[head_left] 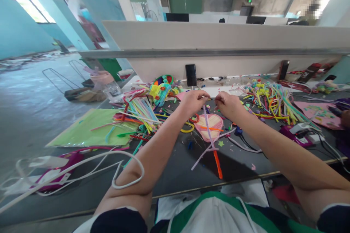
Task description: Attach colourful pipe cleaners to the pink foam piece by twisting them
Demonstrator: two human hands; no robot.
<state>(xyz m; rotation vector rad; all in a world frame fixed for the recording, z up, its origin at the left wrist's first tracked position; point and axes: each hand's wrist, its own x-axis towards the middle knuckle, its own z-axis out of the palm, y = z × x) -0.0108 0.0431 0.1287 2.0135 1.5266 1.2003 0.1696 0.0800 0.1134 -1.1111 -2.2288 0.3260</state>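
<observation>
My left hand (193, 102) is closed in a pinch at the upper end of a lilac pipe cleaner (208, 125), which hangs down from the fingers. Crossing its lower part is another lilac pipe cleaner (201, 159), and a thick orange piece (218, 164) forms the bottom end. Just to the right, my right hand (227, 103) has its fingertips pressed together; whatever they grip is too small to make out. Behind the hanging pipe cleaner lies a pink and cream heart (216, 121) on the dark table (175, 169).
Bundles of coloured pipe cleaners (143, 107) lie left, with another heap (276, 102) right. A phone (190, 75) leans on the white partition (232, 38). Power strips (58, 171) with white cables (109, 153) and a green sheet (87, 127) occupy the left. Another person's hand (345, 118) shows far right.
</observation>
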